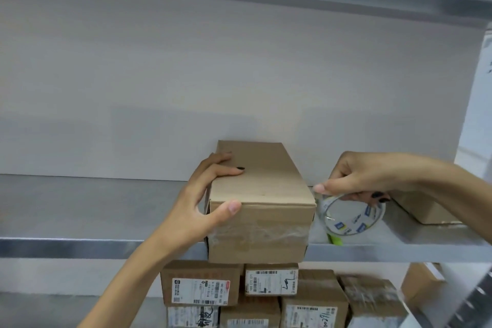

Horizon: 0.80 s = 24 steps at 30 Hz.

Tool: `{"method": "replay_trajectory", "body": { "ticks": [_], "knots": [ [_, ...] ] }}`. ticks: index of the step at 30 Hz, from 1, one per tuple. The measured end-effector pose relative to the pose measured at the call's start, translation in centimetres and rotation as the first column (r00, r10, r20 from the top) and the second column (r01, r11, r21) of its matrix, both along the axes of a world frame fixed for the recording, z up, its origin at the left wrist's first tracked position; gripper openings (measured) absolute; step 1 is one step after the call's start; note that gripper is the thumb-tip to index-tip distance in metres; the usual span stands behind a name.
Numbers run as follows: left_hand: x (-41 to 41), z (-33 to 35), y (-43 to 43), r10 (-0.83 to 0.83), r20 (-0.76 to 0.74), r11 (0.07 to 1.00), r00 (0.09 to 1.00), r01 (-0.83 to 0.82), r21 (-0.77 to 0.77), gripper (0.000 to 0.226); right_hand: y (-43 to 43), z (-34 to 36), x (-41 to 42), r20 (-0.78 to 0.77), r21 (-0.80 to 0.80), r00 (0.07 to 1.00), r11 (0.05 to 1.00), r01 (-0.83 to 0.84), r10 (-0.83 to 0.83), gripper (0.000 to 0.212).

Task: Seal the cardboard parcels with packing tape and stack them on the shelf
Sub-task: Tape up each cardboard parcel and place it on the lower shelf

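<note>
Left hand point(205, 194) is gripping the box point(266, 194) at frame centre: fingers point(226, 170) curling over the top-left edge, thumb on the front. The box is sitting at the shelf point(80, 208) front edge. Right hand point(367, 176) is pinching the tape roll point(354, 216) just right of the box.

Suggest pinning the box, pulling the tape taut, and pressing it flat over the seam.

Counting: two hands, one tape roll, two boxes on this shelf (second box point(426, 210) partly hidden at right), and at least seven in the stack point(271, 278) below.
</note>
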<state>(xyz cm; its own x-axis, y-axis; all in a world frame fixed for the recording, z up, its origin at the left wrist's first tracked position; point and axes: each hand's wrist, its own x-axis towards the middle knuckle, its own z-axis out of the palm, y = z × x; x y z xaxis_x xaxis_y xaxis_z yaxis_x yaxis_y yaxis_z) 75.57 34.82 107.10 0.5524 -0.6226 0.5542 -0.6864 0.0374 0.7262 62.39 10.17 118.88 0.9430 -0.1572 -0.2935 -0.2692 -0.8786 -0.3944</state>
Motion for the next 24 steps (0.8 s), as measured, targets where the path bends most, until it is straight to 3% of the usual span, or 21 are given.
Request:
{"method": "replay_trajectory", "body": {
  "ticks": [3, 5, 7, 10, 16, 21, 24],
  "knots": [
    [-0.1, 2.5, 1.3, -0.005, -0.005, 0.973, 1.0, 0.006, 0.229, 0.052, -0.1, -0.8, 0.2, 0.005, 0.047, 1.0, 0.999, -0.004, 0.003, 0.056],
    [-0.2, 5.2, 2.1, 0.014, 0.102, 0.878, 0.995, -0.061, 0.475, 0.058, -0.1, -1.0, 0.4, -0.001, 0.055, 1.0, 0.998, -0.001, 0.001, 0.057],
    [-0.9, 7.4, 1.9, 0.007, 0.306, 0.746, 0.952, -0.209, 0.632, 0.065, 0.0, -0.9, 0.5, -0.011, 0.059, 1.0, 0.998, 0.004, -0.004, 0.056],
    [-3.0, 8.2, -1.0, -0.072, 0.516, 0.714, 0.854, -0.317, 0.624, 0.078, 0.2, -0.8, 0.5, -0.017, 0.074, 1.0, 0.997, 0.008, -0.007, 0.056],
    [-2.7, 6.2, -2.7, -0.133, 0.592, 0.619, 0.795, -0.4, 0.676, 0.088, 0.4, -2.0, -0.5, 0.055, 0.176, 0.998, 0.984, -0.006, -0.004, 0.054],
    [-2.8, 5.5, -1.4, -0.081, 0.634, 0.691, 0.769, -0.415, 0.592, 0.094, -0.9, -3.1, -3.1, 0.302, 0.365, 0.951, 0.929, -0.057, -0.06, 0.057],
    [-2.2, 4.2, 0.7, 0.022, 0.581, 0.834, 0.813, -0.336, 0.438, 0.086, -1.6, -3.3, -4.4, 0.425, 0.611, 0.902, 0.759, -0.227, -0.072, 0.06]
  ]
}}
